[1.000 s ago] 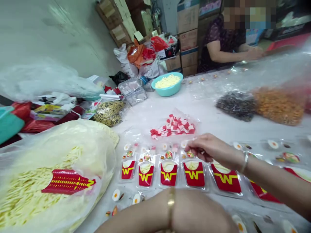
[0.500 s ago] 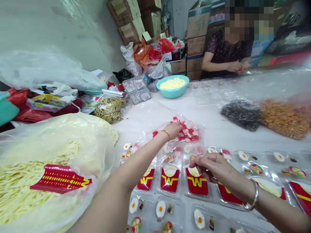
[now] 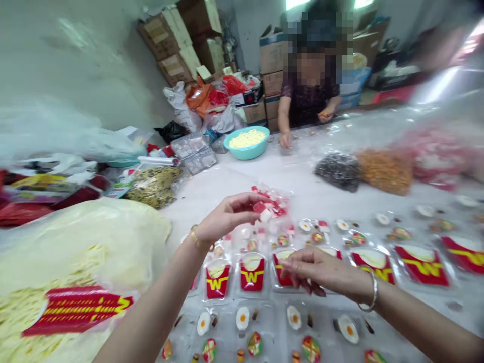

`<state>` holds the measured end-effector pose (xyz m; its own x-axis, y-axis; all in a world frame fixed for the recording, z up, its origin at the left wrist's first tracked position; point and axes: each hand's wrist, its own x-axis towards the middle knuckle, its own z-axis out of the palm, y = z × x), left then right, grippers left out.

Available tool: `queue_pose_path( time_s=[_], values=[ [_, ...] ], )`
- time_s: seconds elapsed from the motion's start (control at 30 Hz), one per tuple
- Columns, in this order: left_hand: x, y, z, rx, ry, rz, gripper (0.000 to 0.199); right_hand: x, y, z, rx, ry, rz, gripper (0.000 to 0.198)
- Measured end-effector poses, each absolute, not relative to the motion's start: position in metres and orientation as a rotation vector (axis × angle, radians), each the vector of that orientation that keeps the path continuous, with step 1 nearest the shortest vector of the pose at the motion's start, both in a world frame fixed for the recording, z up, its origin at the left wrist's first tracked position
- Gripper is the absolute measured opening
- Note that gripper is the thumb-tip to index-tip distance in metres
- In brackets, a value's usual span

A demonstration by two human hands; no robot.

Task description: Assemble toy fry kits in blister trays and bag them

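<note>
Smooth, pale grey wall (image 3: 94,75) rises behind a flat white tabletop (image 3: 234,174) covered with thin, glossy plastic. Sprawling at its left, a big translucent bag (image 3: 128,222) sags in soft wrinkles around a heap of slim, pale yellow strips (image 3: 22,310). Farther back sits a round turquoise bowl (image 3: 247,152) with a smooth wall, piled with similar strips. Nearer, clear moulded packs line up in rows; several enclose flat red pockets (image 3: 252,282) with a yellow W, and the nearest row shows oval egg shapes (image 3: 204,322), white with orange centres. Beyond the red pockets spreads a loose pile (image 3: 279,199) of small, blocky red and pale pink pieces. Left grip (image 3: 227,217), at the near left edge of that pile, is closed on a few red-and-white bits (image 3: 266,216), held between thumb and fingertips. Right grip (image 3: 319,272) hovers just in front of the pile and over the red pockets, fingers loosely curled; whether it pinches anything cannot be told. Both bits and pile lie beyond it, apart from its fingers.
</note>
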<state>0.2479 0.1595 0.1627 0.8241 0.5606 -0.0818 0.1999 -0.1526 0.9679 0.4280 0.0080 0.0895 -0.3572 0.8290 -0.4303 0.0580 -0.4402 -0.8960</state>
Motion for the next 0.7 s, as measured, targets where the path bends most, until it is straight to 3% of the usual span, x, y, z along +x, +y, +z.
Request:
queue_pose_path(
  time_s=[0.13,0.23,0.47,0.7],
  values=[
    [0.292,0.09,0.175,1.871,0.414,0.193,0.037,0.448,-0.045,0.092,-1.325,-1.353,1.815,0.044],
    [0.35,0.065,0.15,2.108,0.323,0.206,0.039,0.466,-0.092,0.09,-1.375,-1.215,1.741,0.04],
    [0.489,0.1,0.054,2.34,0.545,0.251,0.023,0.507,-0.189,0.054,-1.558,-0.611,1.53,0.047],
    [0.535,0.106,0.015,2.471,0.679,-0.03,0.022,0.526,-0.213,0.036,-1.619,-0.415,1.435,0.054]
  ],
)
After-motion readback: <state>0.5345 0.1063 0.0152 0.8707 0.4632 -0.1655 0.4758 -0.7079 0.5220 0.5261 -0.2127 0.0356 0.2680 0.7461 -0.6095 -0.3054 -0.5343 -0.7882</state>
